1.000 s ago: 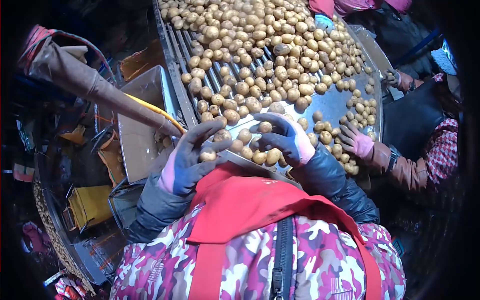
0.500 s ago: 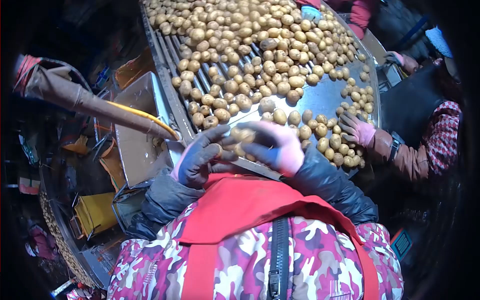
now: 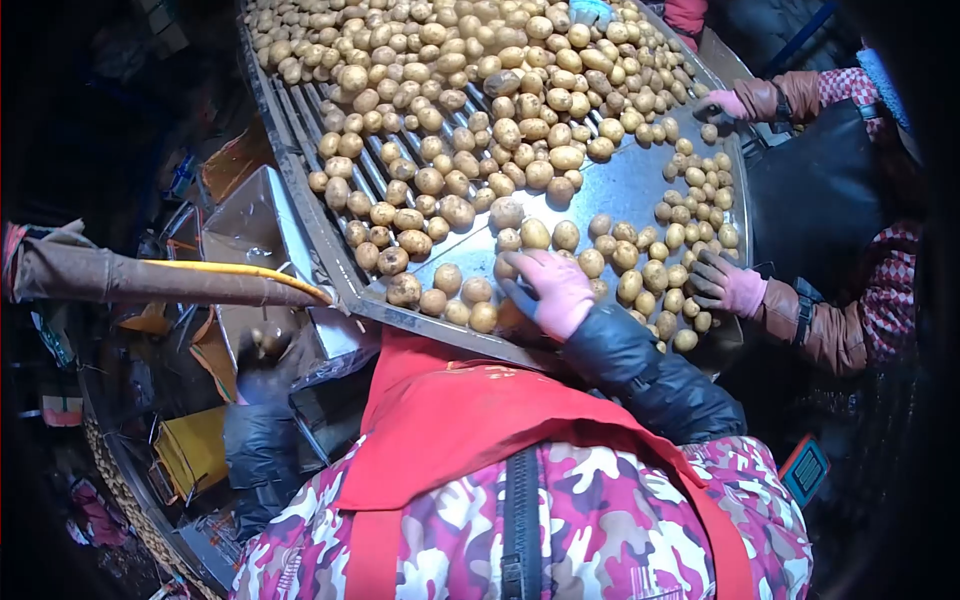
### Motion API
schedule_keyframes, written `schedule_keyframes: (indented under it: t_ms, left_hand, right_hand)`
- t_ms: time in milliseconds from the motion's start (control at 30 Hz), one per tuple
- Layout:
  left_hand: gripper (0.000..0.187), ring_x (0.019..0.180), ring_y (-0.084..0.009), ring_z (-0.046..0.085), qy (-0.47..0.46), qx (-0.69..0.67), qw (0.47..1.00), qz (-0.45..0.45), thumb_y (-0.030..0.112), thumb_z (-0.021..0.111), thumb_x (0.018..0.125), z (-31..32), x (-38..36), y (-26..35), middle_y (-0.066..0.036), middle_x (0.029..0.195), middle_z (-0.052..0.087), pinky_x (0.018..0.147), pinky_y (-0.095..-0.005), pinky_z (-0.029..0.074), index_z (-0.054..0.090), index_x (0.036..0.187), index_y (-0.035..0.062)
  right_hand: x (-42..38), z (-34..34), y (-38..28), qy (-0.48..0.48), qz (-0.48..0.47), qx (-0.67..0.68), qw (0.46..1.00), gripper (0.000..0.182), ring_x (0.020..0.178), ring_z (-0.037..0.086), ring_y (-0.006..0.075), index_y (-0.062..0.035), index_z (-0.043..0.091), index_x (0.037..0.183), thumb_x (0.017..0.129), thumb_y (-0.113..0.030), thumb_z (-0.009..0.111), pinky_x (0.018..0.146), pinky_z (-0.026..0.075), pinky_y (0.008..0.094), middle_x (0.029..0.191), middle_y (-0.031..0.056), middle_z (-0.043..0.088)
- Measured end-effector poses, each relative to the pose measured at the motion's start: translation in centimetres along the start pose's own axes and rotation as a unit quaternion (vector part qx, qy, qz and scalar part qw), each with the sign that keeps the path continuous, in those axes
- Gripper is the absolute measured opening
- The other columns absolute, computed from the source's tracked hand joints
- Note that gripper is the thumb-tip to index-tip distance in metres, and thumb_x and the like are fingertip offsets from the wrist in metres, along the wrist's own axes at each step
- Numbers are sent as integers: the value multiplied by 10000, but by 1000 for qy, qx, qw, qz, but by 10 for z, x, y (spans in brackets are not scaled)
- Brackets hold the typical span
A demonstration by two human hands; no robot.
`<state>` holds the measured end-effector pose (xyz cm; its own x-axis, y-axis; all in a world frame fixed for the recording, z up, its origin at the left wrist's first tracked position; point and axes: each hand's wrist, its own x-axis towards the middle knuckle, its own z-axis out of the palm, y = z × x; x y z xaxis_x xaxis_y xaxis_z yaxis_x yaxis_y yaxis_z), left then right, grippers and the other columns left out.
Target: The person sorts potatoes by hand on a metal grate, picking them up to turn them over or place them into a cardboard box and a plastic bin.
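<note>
My left hand, in a dark glove, is out at the left beside an open cardboard box. Motion blurs it, but its fingers are curled around a potato. At the table's near edge, my right hand, in a pink glove with dark fingers, reaches over the potatoes. Its thumb and fingers are apart, with a potato at the fingertips. A browner, partly hidden potato lies below the thumb. More loose potatoes sit just left of this hand on the metal tabletop.
A slatted roller bed carries many potatoes. Across the right side, a co-worker's hands touch the potatoes there. A wrapped pole with a yellow cable juts in from the left. Below it stands a yellow container.
My hands were together with potatoes between them. The left has moved out to the left and down with a potato; the right is back on the table. A co-worker's far hand has reached in.
</note>
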<state>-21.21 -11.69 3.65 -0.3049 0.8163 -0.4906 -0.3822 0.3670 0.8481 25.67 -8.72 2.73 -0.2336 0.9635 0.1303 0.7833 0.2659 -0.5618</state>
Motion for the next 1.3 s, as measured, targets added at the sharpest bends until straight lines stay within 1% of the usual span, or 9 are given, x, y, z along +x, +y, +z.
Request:
schedule_keyframes:
  t_ms: [67, 233, 333, 400, 700, 767, 1000, 1167, 1300]
  left_hand:
    - [284, 776, -202, 657, 140, 46, 988, -39, 397, 650, 1019, 12, -4, 17, -97, 1073, 613, 613, -294, 551, 628, 1134, 139]
    - [289, 676, -140, 659, -44, 295, 954, -27, 188, 671, 1010, 75, -27, -7, -53, 882, 673, 579, -277, 551, 669, 1255, 35]
    - [455, 1036, -234, 719, -282, 512, 752, 304, 116, 763, 919, 146, -33, -7, -171, 1180, 715, 909, -345, 570, 648, 1345, 3]
    - [565, 1230, -423, 626, -303, 562, 649, 414, 157, 799, 871, 186, -11, -4, -249, 1332, 647, 1037, -463, 519, 616, 1389, 23]
    - [824, 1448, -581, 290, -157, 765, 496, 379, 602, 717, 863, 255, 33, -65, -265, 1579, 370, 1150, -723, 269, 510, 1512, 138]
    - [614, 1420, -487, 400, -411, 706, 484, 312, 521, 717, 878, 281, 12, -64, -226, 1500, 490, 1104, -659, 383, 623, 1360, 153]
    - [383, 1176, -365, 648, -389, 543, 573, 475, 171, 655, 891, 409, 67, -61, -141, 1304, 670, 998, -462, 532, 681, 1272, 139]
    - [486, 1264, -365, 624, -429, 756, 304, 390, 39, 701, 822, 496, 85, -55, -137, 1388, 644, 1054, -451, 520, 665, 1302, 109]
    - [371, 1259, -375, 628, -402, 811, 275, 323, 122, 550, 963, 515, 65, -61, -186, 1365, 624, 1035, -478, 525, 633, 1324, 95]
  right_hand:
    - [22, 0, -11, -12, -39, -24, 999, 405, 1111, 637, 363, -105, 653, 1282, 921, -280, 704, 967, 495, 475, 1202, 153, 669]
    - [92, 51, -22, -43, -167, -97, 980, 613, 1485, 382, 389, -123, 527, 1445, 912, -375, 694, 1199, 283, 641, 1515, 202, 482]
    - [118, 46, 14, -47, -160, -131, 977, 656, 1494, 372, 387, -169, 508, 1478, 907, -418, 712, 1208, 257, 661, 1540, 125, 486]
    - [123, 35, 46, -34, -117, -162, 979, 691, 1496, 371, 374, -250, 505, 1496, 874, -439, 742, 1215, 226, 665, 1560, 105, 476]
    - [17, -38, 91, -39, 194, -181, 964, 731, 1516, 293, 480, -294, 457, 1562, 918, -561, 676, 1224, 215, 668, 1630, 245, 348]
    - [-22, -40, 81, -3, 151, -159, 976, 758, 1491, 323, 503, -230, 452, 1567, 915, -534, 689, 1219, 244, 656, 1632, 274, 329]
    - [-124, -20, 44, -31, 171, -172, 970, 684, 1461, 385, 440, -178, 558, 1465, 880, -510, 682, 1187, 264, 666, 1580, 187, 428]
    - [-118, -20, 56, 28, 179, -163, 970, 689, 1421, 433, 423, -155, 567, 1451, 869, -501, 696, 1183, 281, 646, 1528, 171, 485]
    - [-113, -26, 58, 38, 192, -143, 970, 651, 1451, 410, 435, -185, 567, 1458, 894, -491, 682, 1197, 272, 625, 1512, 181, 506]
